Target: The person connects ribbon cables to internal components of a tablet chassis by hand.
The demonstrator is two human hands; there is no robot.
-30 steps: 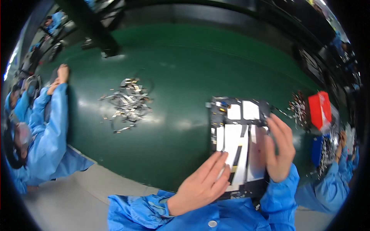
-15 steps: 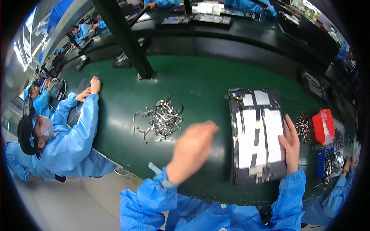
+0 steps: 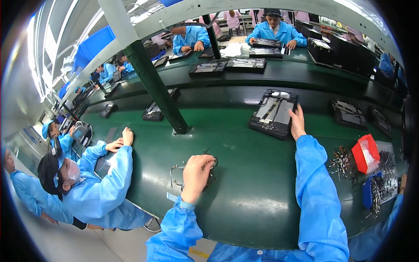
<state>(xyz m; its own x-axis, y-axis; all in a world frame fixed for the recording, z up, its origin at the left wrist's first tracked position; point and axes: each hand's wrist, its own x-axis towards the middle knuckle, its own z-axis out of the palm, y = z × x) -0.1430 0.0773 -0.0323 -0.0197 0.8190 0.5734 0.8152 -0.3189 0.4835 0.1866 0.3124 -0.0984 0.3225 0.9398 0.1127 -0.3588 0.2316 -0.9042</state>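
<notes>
My left hand is over a small tangled pile of thin dark and silvery flex cables, covering most of it. Its fingers are curled and pinched, and what lies between them is hidden; a dark cable loop shows by the fingertips. A blue strap circles this wrist. With my arm stretched forward, my right hand grips the right edge of an opened black tablet. Pale battery panels and a dark strip between them show inside the tablet. It is at the far side of the green table, beside the dark belt.
A red bin, a loose cable heap and a blue bin stand at right. More opened devices lie on the belt. A green post rises from the table. A co-worker sits at left.
My right hand has carried the tablet away from me to the table's far side. My left hand has moved from beside the tablet onto the cable pile. The head view has tilted up.
</notes>
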